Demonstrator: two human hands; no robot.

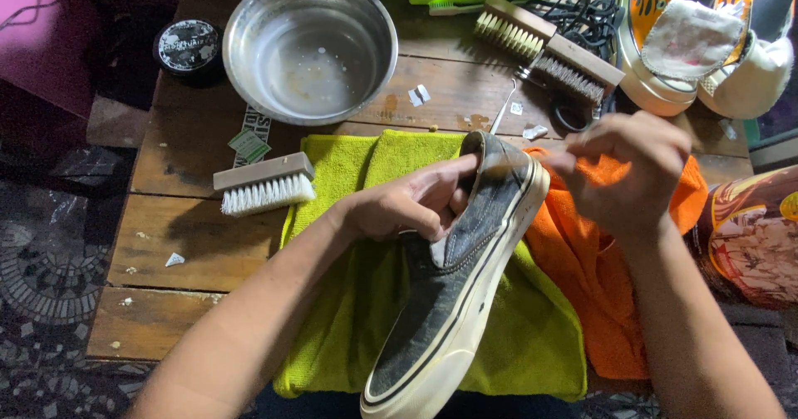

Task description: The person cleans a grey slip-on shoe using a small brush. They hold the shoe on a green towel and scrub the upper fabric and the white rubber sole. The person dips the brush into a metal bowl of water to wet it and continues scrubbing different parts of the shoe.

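Head view shows my left hand (411,207) gripping the dark slip-on shoe (453,278) inside its opening — steadying it over the green towel (349,319) — while my right hand (628,174) pinches closed at the heel, contents unclear.

- Brushes, three: one white-bristled (264,184) at left, two (514,27) (577,71) far right.
- Cloths, two: yellow-green (349,319), orange (582,278).
- Steel bowl (309,46), one, far.
- Dark slip-on shoe (453,278), one, near centre.
- Round tin (188,46), one, far left.
- Hands, two: left (411,204), right (628,170).
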